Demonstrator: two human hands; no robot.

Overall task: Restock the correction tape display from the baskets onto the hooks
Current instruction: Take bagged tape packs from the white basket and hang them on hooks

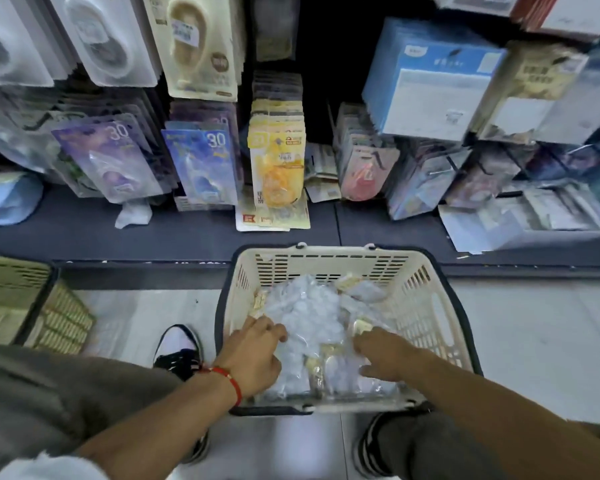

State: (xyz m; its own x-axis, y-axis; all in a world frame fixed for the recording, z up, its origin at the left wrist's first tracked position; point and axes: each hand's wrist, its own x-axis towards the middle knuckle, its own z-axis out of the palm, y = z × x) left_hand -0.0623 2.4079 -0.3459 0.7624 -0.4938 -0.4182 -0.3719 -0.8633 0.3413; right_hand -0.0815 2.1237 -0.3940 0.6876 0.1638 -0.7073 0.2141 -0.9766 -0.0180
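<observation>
Both hands are down inside a cream plastic basket that sits on the pale floor near the person's feet, just in front of a dark shelf ledge. The basket holds a loose heap of correction tape packets in clear, bluish wrapping with bits of yellow card showing through.

The left hand, with a red cord bracelet on its wrist, lies on the left side of the heap. Its fingers are bent downward onto the packets and the fingertips press into the wrapping; motion blur keeps me from telling whether they pinch a packet or only rest on it.

The right hand lies on the right side of the heap, palm down, its fingers fairly straight and spread a little, touching the tops of the packets. Nothing is seen curled into it.

Farther off, above the ledge, hang rows of carded packets on hooks: a purple card and a blue card, each marked 30, then a yellow card row just right of them, and a pink-red row farther right. A few yellow cards lie flat on the ledge below the yellow row. A large blue box hangs at the far right.

At the near left stands part of a second, greenish basket. A black and white shoe shows between the 2 baskets.
</observation>
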